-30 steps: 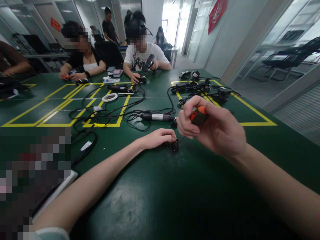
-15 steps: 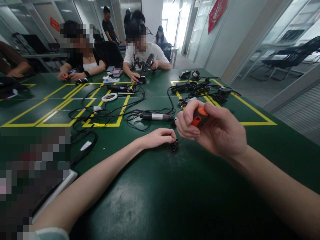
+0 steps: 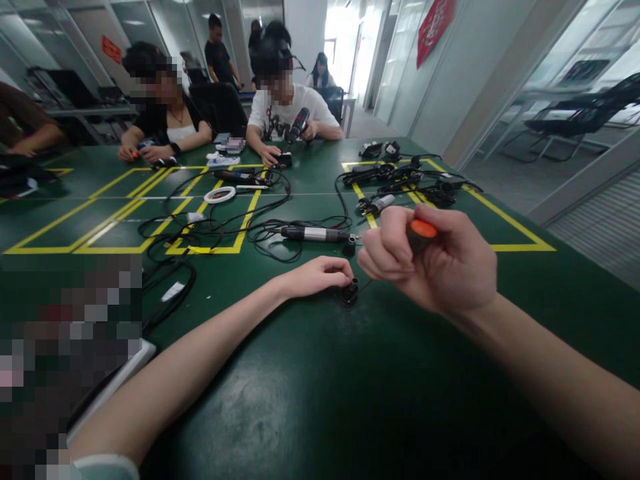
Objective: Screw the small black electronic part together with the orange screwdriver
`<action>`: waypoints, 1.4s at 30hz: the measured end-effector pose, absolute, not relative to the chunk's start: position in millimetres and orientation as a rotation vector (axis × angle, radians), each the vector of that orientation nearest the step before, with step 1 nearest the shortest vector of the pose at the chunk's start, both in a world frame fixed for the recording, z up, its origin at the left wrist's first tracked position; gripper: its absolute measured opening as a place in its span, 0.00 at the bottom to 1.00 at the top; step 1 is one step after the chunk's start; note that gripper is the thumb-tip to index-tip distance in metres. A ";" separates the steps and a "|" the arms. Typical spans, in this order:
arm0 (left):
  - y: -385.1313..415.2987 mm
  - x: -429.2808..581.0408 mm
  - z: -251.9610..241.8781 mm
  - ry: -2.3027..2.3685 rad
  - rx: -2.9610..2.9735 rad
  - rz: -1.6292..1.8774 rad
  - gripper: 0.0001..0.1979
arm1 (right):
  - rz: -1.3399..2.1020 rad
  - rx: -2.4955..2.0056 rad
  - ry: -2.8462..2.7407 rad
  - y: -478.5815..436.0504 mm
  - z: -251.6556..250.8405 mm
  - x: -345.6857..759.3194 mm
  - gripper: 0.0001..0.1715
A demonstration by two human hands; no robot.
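Note:
My right hand is wrapped round the handle of a screwdriver with an orange-and-dark grip, raised above the table. Its thin shaft slants down and left towards a small black round part with a short upright tube. Whether the tip touches that part I cannot tell. My left hand rests on the table, thumb and fingers pinching the black part from the left side. Just beyond lies a second small black piece, close to the end of a black-and-silver cylindrical tool.
Black cables loop over the green table, near a white ring. A bundle of black cords and a grey cylindrical tool lie farther back. A co-worker in a white shirt holds a drill across the table.
My right hand has turned and shifted slightly right, so the handle's orange end now faces me. The left hand stays on the black part.

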State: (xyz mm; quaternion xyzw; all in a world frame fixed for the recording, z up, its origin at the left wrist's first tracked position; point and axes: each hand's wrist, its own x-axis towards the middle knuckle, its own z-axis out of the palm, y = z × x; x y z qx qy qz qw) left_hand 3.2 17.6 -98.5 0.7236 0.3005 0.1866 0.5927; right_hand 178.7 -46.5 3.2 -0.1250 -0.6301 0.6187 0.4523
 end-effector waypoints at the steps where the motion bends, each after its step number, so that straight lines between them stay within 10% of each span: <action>1: 17.7 3.2 -98.6 0.700 1.684 0.434 0.09 | 1.540 -0.297 -1.548 -46.6 2.1 179.5 0.28; 7: 17.3 3.2 -97.6 0.692 1.682 0.428 0.08 | 1.570 -0.292 -1.536 -45.7 0.3 181.2 0.19; 21: 15.9 3.9 -96.8 0.664 1.654 0.459 0.07 | 1.558 -0.240 -1.531 -51.5 5.1 173.2 0.38; 42: 16.9 3.0 -98.9 0.683 1.670 0.466 0.10 | 1.554 -0.329 -1.440 -51.3 0.0 168.1 0.26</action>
